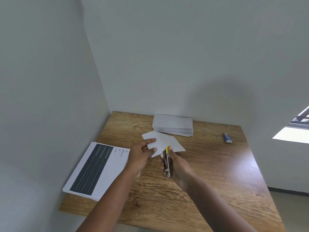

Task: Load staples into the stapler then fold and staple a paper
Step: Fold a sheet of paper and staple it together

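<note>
1. Your left hand (pixel 140 152) pinches the folded paper (pixel 163 144), held above the bench (pixel 209 173).
2. Your right hand (pixel 178 166) grips the stapler (pixel 166 162), nose at the paper's near edge.
3. Risk: paper is unsupported in the air, so squeezing may skew the fold or miss the edge.
4. Risk: left fingertips (pixel 154 149) sit near the stapler nose.

walls: two plain pale grey-white walls (pixel 167 56) meet in a corner at the left, behind the table
furniture: brown wood-grain rectangular tabletop (pixel 209 173), pushed into that corner
window: barred window opening (pixel 301 118) at the far right edge
light: bright daylight patch on the sill (pixel 292 135); soft sheen across the tabletop's right side
floor: beige strip (pixel 291 208) lower right, with a dark skirting line above it
</note>
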